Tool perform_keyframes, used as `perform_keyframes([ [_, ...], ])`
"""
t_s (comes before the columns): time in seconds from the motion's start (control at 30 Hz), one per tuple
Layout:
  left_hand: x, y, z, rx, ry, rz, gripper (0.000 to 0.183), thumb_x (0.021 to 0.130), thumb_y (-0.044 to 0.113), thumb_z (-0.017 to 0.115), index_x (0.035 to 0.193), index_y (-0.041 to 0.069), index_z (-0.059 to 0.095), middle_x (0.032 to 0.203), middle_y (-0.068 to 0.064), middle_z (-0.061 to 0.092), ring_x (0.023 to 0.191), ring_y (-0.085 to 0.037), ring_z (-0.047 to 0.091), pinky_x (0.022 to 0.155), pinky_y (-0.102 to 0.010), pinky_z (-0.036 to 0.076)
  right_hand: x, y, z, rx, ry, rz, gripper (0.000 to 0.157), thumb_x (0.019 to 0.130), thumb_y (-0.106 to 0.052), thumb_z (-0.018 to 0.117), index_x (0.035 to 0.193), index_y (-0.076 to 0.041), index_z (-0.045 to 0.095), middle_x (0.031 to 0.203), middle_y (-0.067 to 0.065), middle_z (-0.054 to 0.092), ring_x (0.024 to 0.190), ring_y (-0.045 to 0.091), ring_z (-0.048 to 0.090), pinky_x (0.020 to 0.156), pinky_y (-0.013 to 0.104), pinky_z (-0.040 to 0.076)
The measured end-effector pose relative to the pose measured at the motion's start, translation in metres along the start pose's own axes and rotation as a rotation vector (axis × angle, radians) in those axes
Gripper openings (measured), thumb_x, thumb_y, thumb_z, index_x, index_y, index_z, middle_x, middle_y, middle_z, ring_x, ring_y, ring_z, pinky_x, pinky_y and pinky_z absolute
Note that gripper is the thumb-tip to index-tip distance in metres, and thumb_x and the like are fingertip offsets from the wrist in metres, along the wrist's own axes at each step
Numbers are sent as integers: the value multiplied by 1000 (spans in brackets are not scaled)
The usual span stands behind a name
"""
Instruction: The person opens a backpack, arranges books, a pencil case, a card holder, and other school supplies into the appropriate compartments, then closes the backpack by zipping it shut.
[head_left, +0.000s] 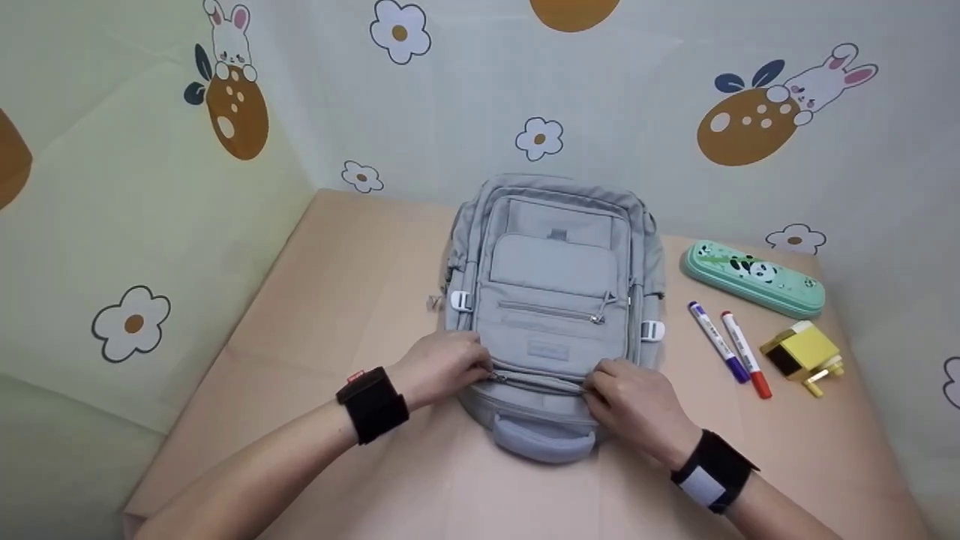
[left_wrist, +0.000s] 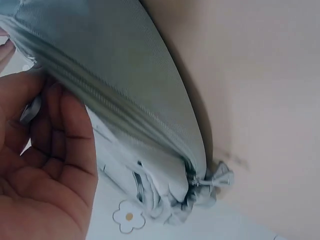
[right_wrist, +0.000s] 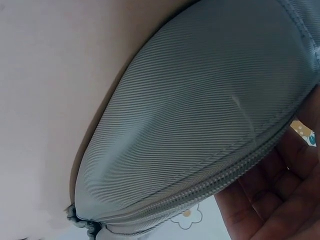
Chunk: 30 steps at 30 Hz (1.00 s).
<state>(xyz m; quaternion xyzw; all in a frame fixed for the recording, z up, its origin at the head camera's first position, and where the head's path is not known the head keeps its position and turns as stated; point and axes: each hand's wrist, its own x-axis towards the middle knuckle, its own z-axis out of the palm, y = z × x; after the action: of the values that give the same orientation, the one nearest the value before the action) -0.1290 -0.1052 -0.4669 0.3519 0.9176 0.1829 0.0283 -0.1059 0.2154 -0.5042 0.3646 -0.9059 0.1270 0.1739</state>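
A grey backpack (head_left: 551, 330) lies on the table, its padded carry handle (head_left: 544, 442) towards me. Across its near end runs a zipper (head_left: 551, 384), parted slightly in the middle. My left hand (head_left: 442, 367) pinches the zipper pull at the left end of this opening; in the left wrist view the grey pull (left_wrist: 31, 110) shows between the curled fingers. My right hand (head_left: 637, 401) grips the backpack's edge at the zipper's right end. In the right wrist view its fingers (right_wrist: 265, 190) curl behind the zipper teeth (right_wrist: 215, 182), and the fingertips are partly hidden by the fabric.
Right of the backpack lie a green panda pencil case (head_left: 754, 277), a purple-capped marker (head_left: 718, 341), a red-capped marker (head_left: 746, 354) and a yellow crank pencil sharpener (head_left: 802, 351). Patterned curtain walls (head_left: 465, 112) stand behind and left of the table (head_left: 315, 300).
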Motion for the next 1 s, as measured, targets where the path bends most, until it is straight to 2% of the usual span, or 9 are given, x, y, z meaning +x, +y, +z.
perform_keyframes([
  [0.27,-7,-12,-12,9,-30,-35,3,89,14,78,88,13,80,87,2,64,78,-16,60,71,-35,53,2,-1,-4,0,-41,14,8,82,-16,81,85,-17,74,82,-8,63,73,12,59,59,30,51],
  [0.43,-7,-14,-10,-28,-48,-18,5,88,17,79,87,12,80,86,4,59,78,-13,54,69,-32,50,5,-1,-5,8,-48,4,6,82,-15,79,86,-17,74,81,-9,61,71,11,58,59,31,50],
  [0.57,-7,-13,-8,-18,-41,-29,9,88,21,80,88,12,80,86,6,56,77,-11,52,68,-30,49,8,-3,-3,9,-39,-12,8,83,-20,81,86,-18,74,80,-9,60,70,10,56,59,31,48],
  [0.7,-8,-13,-6,-8,-30,-23,7,87,20,81,88,13,80,86,6,56,76,-11,53,69,-31,50,16,-7,-2,16,-34,-52,13,82,-24,84,87,-19,73,82,-8,61,73,13,55,62,32,47],
  [0.87,-9,-14,-4,11,-31,4,8,87,21,82,89,14,80,88,5,58,78,-12,55,71,-32,51,35,-22,2,24,-38,-148,14,83,-25,83,89,-18,73,87,-5,62,77,17,56,66,35,48],
  [1.0,-9,-15,-2,40,-25,13,8,86,24,83,89,17,80,90,7,61,83,-13,55,73,-31,50,53,-38,7,6,-87,-202,14,84,-25,82,85,-18,71,86,-3,62,77,18,55,66,35,48],
])
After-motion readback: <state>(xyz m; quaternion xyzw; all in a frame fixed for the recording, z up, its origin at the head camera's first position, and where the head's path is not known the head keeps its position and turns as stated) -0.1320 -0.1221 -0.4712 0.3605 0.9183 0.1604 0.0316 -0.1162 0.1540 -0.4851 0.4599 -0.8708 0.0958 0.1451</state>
